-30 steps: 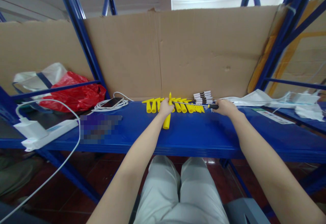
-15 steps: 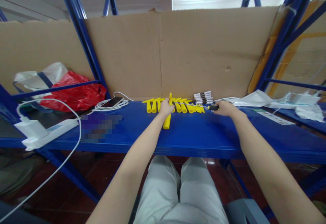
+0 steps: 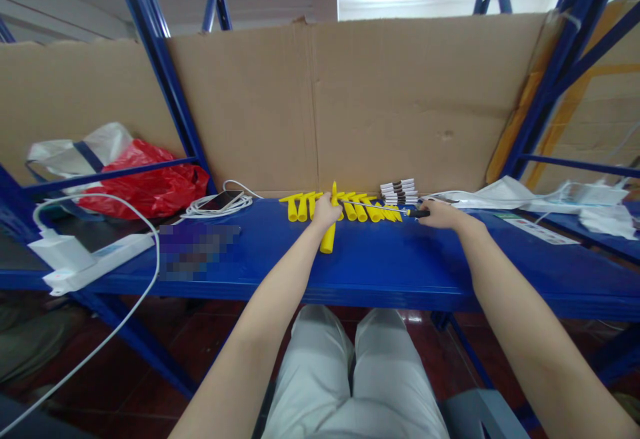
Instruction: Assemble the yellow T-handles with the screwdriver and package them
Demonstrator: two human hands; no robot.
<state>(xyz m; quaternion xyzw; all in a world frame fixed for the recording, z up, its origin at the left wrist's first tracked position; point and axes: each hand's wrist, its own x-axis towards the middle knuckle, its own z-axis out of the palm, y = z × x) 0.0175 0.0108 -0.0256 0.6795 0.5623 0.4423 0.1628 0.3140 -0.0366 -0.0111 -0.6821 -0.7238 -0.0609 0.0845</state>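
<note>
My left hand (image 3: 327, 212) is closed around a yellow plastic piece (image 3: 327, 240) with a round tubular handle, its thin top poking up above my fingers. The fingers of my right hand (image 3: 438, 214) are wrapped round the black handle of a long screwdriver (image 3: 419, 212). Its metal shaft reaches left, with the tip end at the yellow piece beside my left hand; the exact contact is too small to make out. Similar yellow pieces (image 3: 302, 210) lie in a row behind and on both sides of my left hand. Behind the shaft is a stack of small white-and-black items (image 3: 399, 192).
A cardboard sheet (image 3: 400, 106) stands along the back of the blue table (image 3: 400, 259). To the left are a phone (image 3: 223, 200) with a coiled white cable, a red bag (image 3: 150, 179) and a power strip (image 3: 100, 267). A printed sheet (image 3: 540, 229) lies at right.
The screwdriver handle has shifted or turned very slightly in my right hand. My left hand and the yellow piece stay in place.
</note>
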